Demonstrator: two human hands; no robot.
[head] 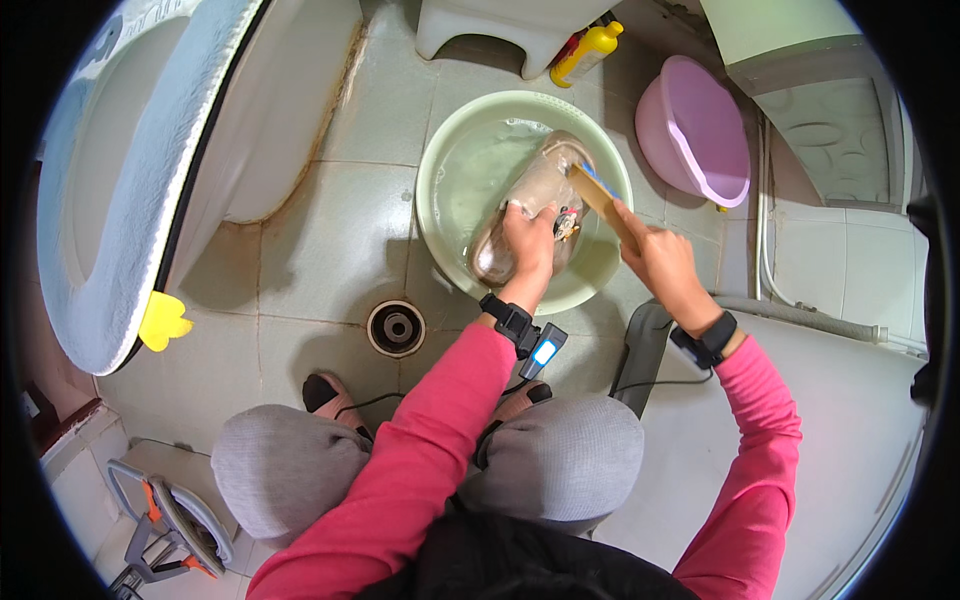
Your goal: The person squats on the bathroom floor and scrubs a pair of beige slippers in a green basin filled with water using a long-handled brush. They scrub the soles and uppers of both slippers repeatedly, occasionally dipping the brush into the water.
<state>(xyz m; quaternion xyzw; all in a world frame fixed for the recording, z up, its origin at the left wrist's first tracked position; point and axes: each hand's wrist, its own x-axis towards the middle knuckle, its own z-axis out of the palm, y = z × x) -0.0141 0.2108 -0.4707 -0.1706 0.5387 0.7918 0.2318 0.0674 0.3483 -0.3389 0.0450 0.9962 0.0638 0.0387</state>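
Note:
A pale green plastic basin (pixel 430 217) on the tiled floor holds cloudy water. A wet beige slipper (pixel 534 180) with a cartoon charm on its strap lies tilted in it. My left hand (pixel 531 244) grips the slipper near its opening, the fingers partly hidden inside. My right hand (pixel 660 262) is closed around the handle of a scrubbing brush (pixel 598 196) with a yellowish back and blue bristles. The brush head touches the upper part of the slipper, at its right side.
A pink basin (pixel 652 135) leans at the right wall. Behind the green basin stand a white plastic stool (pixel 487 22) and a yellow bottle (pixel 585 56). A floor drain (pixel 396 328) lies to the near left, a toilet with a blue seat cover (pixel 172 127) at the far left.

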